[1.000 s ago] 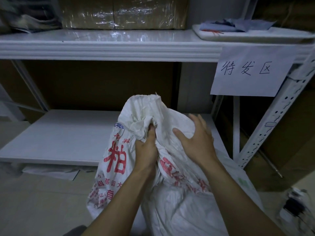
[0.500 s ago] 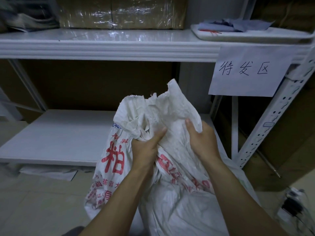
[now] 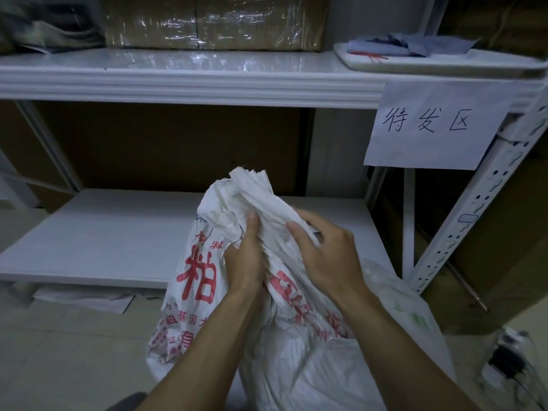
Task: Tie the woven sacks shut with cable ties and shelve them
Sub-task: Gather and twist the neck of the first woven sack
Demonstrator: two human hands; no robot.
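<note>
A white woven sack [image 3: 195, 295] with red printed characters stands on the floor in front of a white shelf unit. Its mouth [image 3: 249, 188] is bunched into a narrow neck that sticks up above both hands. My left hand [image 3: 246, 259] is closed around the gathered neck from the left. My right hand [image 3: 323, 253] presses and grips the folded cloth from the right, fingers curled over it. No cable tie shows in view.
The lower shelf board [image 3: 98, 238] lies behind the sack. The upper shelf [image 3: 178, 75] carries wrapped cartons [image 3: 213, 22] and a white tray [image 3: 439, 60] with blue cloth. A handwritten paper sign [image 3: 433, 126] hangs at right. Cables and a charger [image 3: 507, 360] lie on the floor at right.
The loose flap of the sack's mouth, raised half a second ago, has been folded down and gathered tighter. My right hand moved over the top of the bunch; my left hand kept its grip.
</note>
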